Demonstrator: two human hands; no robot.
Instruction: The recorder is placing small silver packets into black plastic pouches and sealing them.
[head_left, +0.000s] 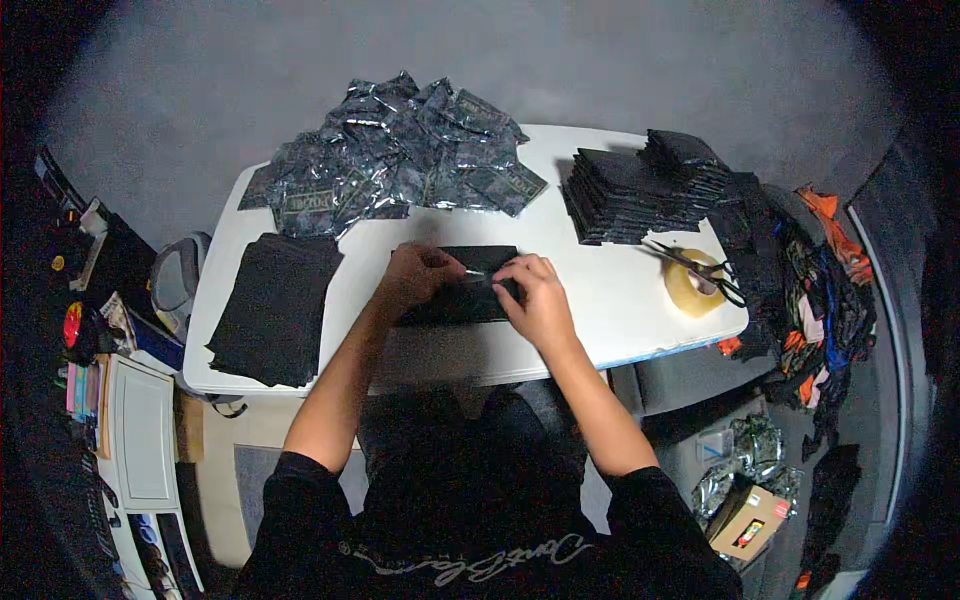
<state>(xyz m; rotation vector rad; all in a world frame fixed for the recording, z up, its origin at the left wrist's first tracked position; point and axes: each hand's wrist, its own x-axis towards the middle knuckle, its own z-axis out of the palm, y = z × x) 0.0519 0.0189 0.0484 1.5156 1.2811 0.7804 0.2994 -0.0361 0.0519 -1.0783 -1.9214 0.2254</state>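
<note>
A black rectangular piece of fabric lies flat on the white table right in front of me. My left hand is over its left part, fingertips pinched on a small, thin, shiny item that points to the right. What this item is cannot be made out. My right hand rests at the fabric's right end, thumb and fingers curled near the item's tip. Whether those fingers grip anything is too small to tell.
Plastic-wrapped packets are heaped at the back left. A stack of black fabric pieces lies front left, with taller black stacks back right. Black-handled scissors lie across a tape roll. A cardboard box is below right.
</note>
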